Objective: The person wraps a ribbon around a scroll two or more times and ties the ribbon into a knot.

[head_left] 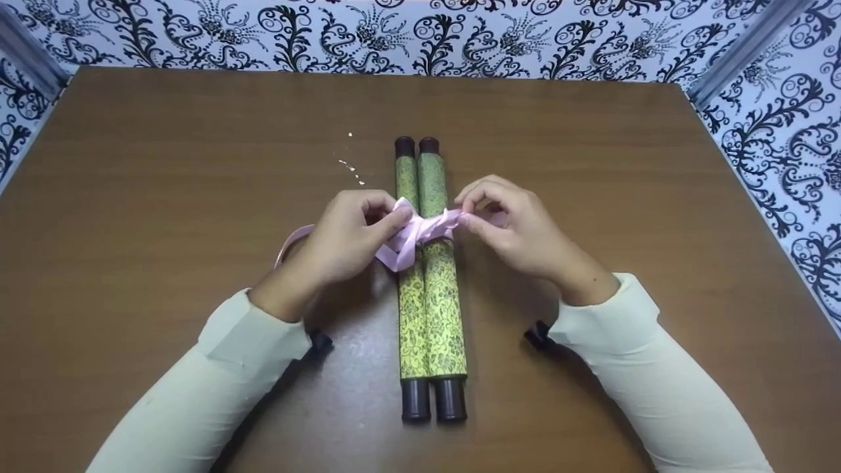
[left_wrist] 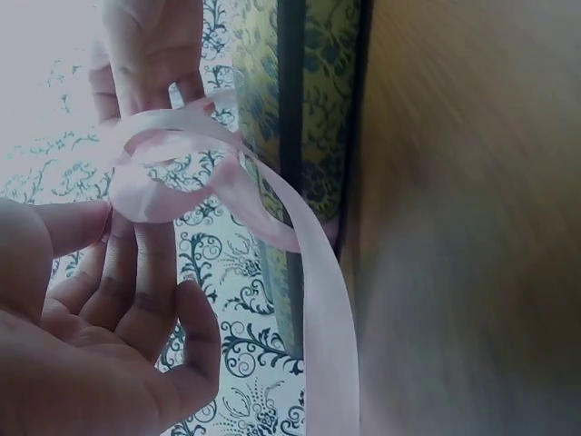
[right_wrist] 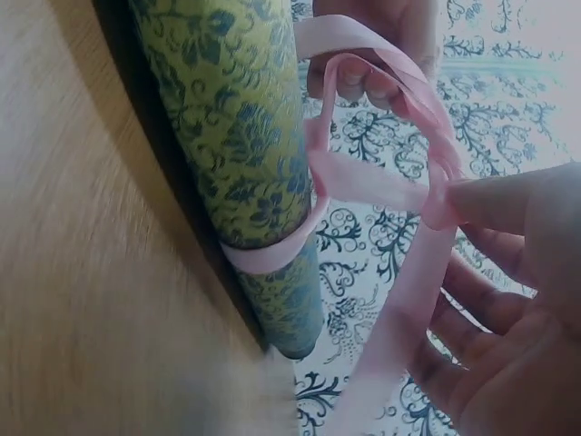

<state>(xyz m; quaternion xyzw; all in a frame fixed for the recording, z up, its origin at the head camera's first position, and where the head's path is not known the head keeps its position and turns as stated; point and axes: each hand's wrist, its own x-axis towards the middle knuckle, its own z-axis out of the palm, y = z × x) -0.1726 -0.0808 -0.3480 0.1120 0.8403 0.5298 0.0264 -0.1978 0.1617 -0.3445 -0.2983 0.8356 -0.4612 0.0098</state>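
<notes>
Two yellow-green patterned rolls with dark end caps, a left roll (head_left: 412,302) and a right roll (head_left: 444,302), lie side by side on the table. A pink ribbon (head_left: 430,228) goes around their middle and is looped above them. My left hand (head_left: 351,230) pinches a ribbon loop between thumb and forefinger just left of the rolls. On the other side, my right hand (head_left: 516,223) pinches the twisted ribbon with thumb and fingertips. A ribbon tail (left_wrist: 331,345) hangs down in the left wrist view; another tail (right_wrist: 404,300) drops past the right fingers in the right wrist view.
The brown wooden table (head_left: 164,164) spreads out around the rolls. Small white specks (head_left: 361,182) lie beyond the left hand. A white wall with a black scroll pattern (head_left: 440,39) borders the far edge. Dark straps (head_left: 540,334) show under the sleeves.
</notes>
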